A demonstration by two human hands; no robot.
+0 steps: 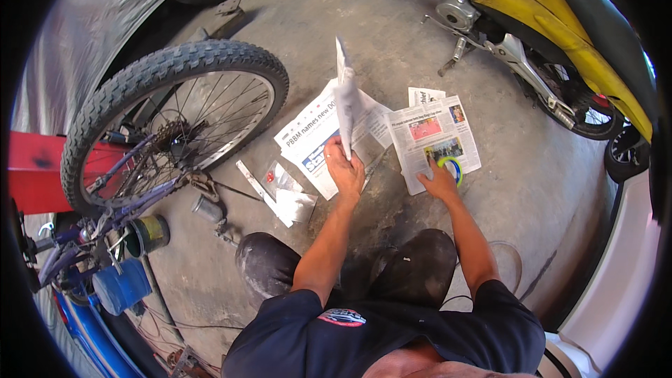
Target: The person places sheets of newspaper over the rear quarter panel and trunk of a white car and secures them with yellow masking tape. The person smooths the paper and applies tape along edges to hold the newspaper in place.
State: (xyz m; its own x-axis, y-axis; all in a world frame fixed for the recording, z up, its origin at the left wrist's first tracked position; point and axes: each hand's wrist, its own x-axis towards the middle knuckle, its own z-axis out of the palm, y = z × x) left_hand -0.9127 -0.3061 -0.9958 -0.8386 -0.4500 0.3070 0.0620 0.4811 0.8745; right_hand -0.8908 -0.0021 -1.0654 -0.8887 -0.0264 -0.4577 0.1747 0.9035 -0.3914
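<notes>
My left hand is closed around the lower end of a thin greyish-white part, which stands upright and shows mostly its narrow edge. Its exact kind I cannot make out. Beneath it lie newspaper sheets spread on the floor. To the right, my right hand grips a green and blue roll of tape over another newspaper page. Thumb and forefinger point away from me, while the other fingers are partly hidden.
A bicycle's rear wheel stands at left, with a blue container and a paint-stained can near it. A spray gun lies by my left knee. Small clear bags sit beside the papers. A yellow motorcycle is at far right.
</notes>
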